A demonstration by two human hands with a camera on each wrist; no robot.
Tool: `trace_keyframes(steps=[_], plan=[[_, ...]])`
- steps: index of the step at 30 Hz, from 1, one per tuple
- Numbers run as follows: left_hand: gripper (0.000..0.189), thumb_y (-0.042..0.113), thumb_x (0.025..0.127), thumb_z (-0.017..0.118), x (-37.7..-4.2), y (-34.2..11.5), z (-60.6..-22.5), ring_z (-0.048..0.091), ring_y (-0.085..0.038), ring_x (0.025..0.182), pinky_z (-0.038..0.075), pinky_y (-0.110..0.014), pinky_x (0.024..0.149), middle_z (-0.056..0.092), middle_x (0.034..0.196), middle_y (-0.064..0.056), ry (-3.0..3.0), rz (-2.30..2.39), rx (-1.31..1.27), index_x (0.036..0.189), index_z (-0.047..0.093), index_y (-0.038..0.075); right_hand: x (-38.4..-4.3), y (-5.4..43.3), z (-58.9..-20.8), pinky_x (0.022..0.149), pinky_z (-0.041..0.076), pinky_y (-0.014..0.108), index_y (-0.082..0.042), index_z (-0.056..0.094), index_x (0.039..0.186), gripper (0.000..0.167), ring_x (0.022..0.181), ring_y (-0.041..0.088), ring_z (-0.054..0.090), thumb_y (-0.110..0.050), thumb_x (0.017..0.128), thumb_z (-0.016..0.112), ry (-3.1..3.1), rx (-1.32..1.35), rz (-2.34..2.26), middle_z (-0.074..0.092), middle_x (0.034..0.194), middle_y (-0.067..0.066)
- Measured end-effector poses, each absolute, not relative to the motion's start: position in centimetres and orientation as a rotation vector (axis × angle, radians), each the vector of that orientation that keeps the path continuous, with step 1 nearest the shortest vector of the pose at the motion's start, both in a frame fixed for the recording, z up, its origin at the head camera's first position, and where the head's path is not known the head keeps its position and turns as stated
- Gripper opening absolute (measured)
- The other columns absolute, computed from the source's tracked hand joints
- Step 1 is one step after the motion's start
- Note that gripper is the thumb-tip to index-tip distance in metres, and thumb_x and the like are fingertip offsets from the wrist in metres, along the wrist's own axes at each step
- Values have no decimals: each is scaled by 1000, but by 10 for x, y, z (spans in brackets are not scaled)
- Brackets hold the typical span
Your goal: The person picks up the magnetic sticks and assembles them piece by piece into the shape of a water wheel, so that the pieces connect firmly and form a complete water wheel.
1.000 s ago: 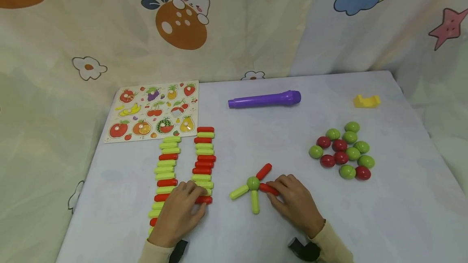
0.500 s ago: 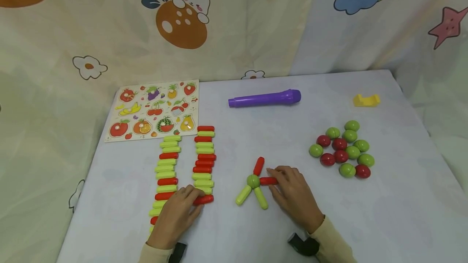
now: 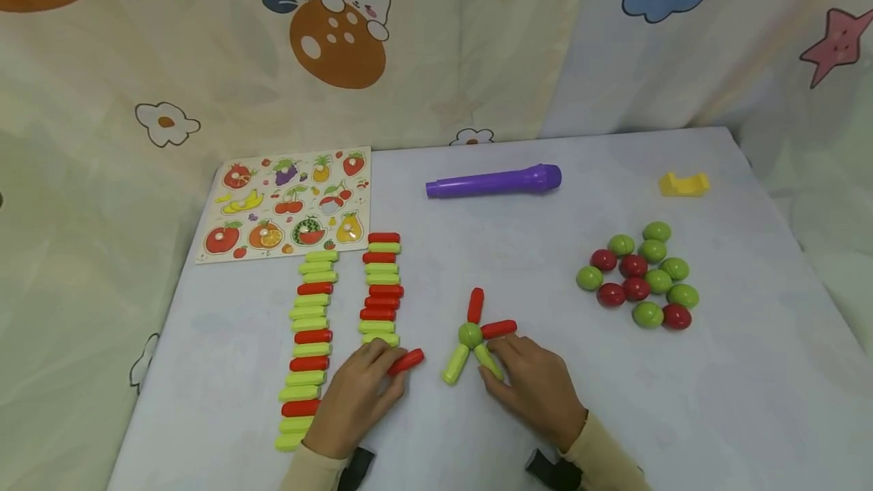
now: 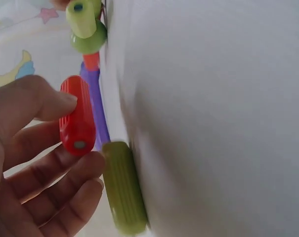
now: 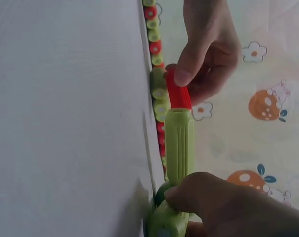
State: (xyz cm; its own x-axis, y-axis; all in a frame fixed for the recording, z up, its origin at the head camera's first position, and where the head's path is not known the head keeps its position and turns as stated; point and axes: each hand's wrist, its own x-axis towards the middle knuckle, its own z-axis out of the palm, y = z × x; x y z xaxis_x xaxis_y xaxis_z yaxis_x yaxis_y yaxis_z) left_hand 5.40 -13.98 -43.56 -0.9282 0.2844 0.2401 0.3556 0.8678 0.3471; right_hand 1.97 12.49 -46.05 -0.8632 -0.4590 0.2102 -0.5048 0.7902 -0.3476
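Observation:
A green ball [image 3: 470, 336] joins two red magnetic rods [image 3: 475, 305] and two light-green ones in a star on the table. My right hand [image 3: 539, 391] pinches the star's lower right green rod [image 5: 179, 145] between thumb and fingers, close to the ball. Left of the star, my left hand [image 3: 360, 394] holds a loose red magnetic rod [image 4: 77, 118] by thumb and fingertips, its free end pointing toward the star. In the left wrist view a metal-like dot shows in that rod's end.
Two columns of red and green rods [image 3: 310, 336] lie at left. Behind them is a fruit puzzle board [image 3: 269, 237]. A purple toy microphone [image 3: 492, 183] lies at the back, a yellow piece [image 3: 684, 186] at back right. Several red and green balls [image 3: 636, 289] cluster at right.
My left hand has taken the red rod from the near end of the right column and moved it right. The star has turned counterclockwise; my right hand has shifted from its red rod to a green one.

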Motion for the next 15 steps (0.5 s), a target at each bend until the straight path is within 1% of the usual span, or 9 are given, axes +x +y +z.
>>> trace_keyframes(steps=[3,8,15], plan=[[31,17,73,82,48,-132,-434,52,-7,79,52,-20,70,59,89,4,-2858,-571,-504,102,72,12,17,128,-461,55,42,14,-15,70,100,30,70,3,42,-29,75,79,-2884,739,591,57,83,-9],[32,18,75,82,39,-119,-433,52,-8,82,53,-20,72,58,90,4,-2884,-568,-542,104,71,12,14,133,-460,59,44,17,-17,71,103,30,76,6,42,-26,75,79,-2874,715,621,56,86,-8],[32,16,77,81,32,-107,-434,52,-9,82,52,-21,73,58,92,3,-2904,-616,-577,106,71,11,13,133,-458,59,42,17,-17,71,104,30,77,6,42,-23,76,79,-2868,729,663,56,85,-9]])
